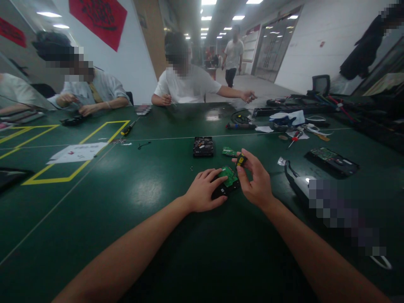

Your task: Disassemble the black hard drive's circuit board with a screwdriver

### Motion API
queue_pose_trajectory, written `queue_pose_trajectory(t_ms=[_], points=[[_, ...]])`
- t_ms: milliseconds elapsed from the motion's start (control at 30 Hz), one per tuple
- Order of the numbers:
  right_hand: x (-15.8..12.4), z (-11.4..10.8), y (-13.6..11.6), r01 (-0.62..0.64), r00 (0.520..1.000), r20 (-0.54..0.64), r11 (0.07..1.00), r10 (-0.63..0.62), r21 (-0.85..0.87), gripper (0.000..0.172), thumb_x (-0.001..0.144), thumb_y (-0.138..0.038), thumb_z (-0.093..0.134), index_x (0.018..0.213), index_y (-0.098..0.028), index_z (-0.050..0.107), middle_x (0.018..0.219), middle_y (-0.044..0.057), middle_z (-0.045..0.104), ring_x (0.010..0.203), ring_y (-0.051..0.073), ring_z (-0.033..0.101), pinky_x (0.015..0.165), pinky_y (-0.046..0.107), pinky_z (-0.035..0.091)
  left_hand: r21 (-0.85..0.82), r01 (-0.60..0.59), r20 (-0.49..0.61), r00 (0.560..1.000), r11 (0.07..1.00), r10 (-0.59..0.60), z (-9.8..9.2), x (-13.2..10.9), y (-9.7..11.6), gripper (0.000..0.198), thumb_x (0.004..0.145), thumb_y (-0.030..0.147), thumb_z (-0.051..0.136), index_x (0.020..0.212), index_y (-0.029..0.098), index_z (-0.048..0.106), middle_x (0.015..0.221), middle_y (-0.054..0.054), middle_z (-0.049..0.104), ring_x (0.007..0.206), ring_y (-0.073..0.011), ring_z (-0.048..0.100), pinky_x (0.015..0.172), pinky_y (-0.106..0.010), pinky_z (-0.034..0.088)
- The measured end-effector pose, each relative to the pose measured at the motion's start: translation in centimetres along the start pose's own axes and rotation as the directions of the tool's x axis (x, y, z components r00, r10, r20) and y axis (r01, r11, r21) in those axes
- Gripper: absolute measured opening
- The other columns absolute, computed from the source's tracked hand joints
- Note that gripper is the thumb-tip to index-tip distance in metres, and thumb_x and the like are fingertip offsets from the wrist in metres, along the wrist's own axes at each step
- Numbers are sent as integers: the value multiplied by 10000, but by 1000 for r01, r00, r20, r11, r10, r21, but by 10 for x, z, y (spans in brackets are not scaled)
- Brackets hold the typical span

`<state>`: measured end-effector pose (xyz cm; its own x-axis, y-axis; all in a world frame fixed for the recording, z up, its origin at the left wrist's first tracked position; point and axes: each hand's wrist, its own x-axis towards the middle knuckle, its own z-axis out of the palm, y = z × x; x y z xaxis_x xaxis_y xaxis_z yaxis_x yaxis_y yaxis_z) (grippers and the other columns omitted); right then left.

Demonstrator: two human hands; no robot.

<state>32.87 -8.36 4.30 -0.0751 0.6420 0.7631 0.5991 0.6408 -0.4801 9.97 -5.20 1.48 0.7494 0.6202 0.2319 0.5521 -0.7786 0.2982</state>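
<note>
My left hand lies across a black hard drive, thumb at its near edge and fingers reaching over the top, holding it against the table. A green circuit board shows on the drive's upper face, partly covered by those fingers. Between the thumb and fingers of my right hand is a yellow-and-black screwdriver, its shaft slanting down toward the board; whether the tip touches a screw is too small to tell. Just behind lies a loose green circuit board. Another drive sits farther back.
At right are a drive with a green board, a partly blurred long object and a red screwdriver. Tiny parts lie left of my hand. Tools and cables fill the back right. Several people are across the green table and beyond.
</note>
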Motion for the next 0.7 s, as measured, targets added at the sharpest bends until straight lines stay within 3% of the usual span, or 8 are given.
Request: queue_pose_trajectory(t_ms=[133,367,567,700], points=[[0,1,1,16,996,-87,997,-22,-70,574,943,-223,688,1473,-340,501,1314,98,619,1103,278,677,907,503,648,-13,-3,-2,1000,1000,3,1,0,0,766,898,613,637,1571,309,436,1655,-107,370,1485,-416,350,1168,-641,342],[-2,3,2,-49,999,-4,993,50,111,614,1005,-151,533,1562,-319,334,1435,123,575,1142,248,706,1015,513,606,1,-5,-10,1000,1000,5,1,0,0,753,903,618,628,1566,310,445,1654,-100,373,1486,-402,354,1175,-624,345],[2,0,1,31,991,-129,994,-45,-105,545,924,-230,721,1421,-334,525,1228,91,614,1062,267,652,831,466,655,5,-5,-6,1000,1000,5,3,-1,-2,769,900,616,635,1573,306,433,1651,-109,375,1482,-402,357,1173,-627,340],[0,1,3,-8,999,-54,1000,6,-28,571,992,-185,601,1516,-348,444,1364,95,600,1082,250,693,958,493,631,7,-2,-1,1000,1000,2,2,0,-2,770,899,623,632,1573,308,434,1651,-108,377,1479,-404,360,1167,-629,347]])
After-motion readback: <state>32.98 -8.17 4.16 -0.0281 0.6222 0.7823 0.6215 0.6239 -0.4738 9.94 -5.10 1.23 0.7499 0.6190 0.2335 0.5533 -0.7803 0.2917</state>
